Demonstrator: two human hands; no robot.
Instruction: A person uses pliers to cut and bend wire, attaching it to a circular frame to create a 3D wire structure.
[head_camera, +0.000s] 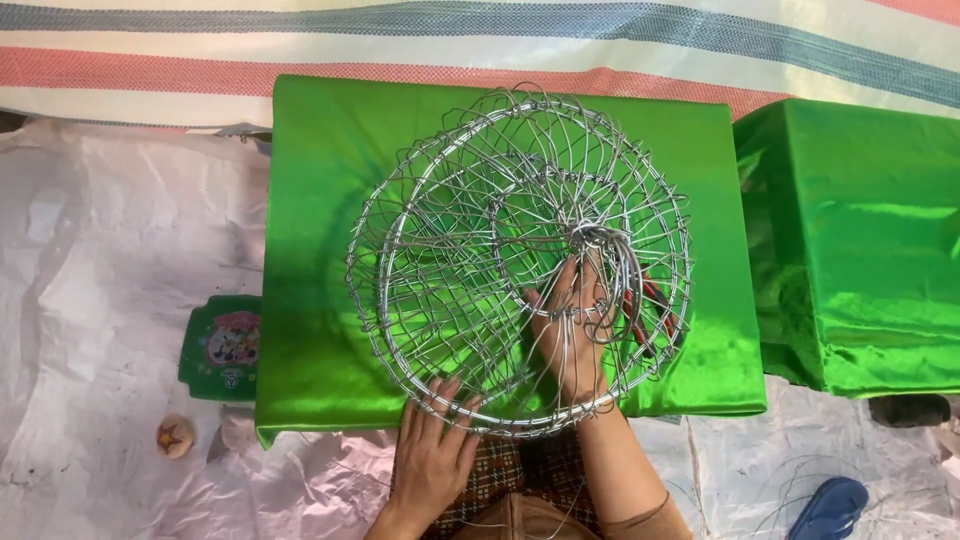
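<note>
Left hand (432, 452) gripping the near rim of a wire basket (470, 240) lying on a green worktop (320, 180). Right hand (570, 325) reaching inside, fingers pinching a wire bundle (612, 262), red pliers (640, 305) lying just beside.

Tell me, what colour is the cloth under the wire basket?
Bright shiny green cloth, seen best in the head view.

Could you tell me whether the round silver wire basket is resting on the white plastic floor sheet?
No, the round silver wire basket sits on the green satin-covered table, with both hands on it.

Green box (222, 345), small round ball (175, 436), blue slipper (830, 507) on pale floor sheet (100, 250).
</note>
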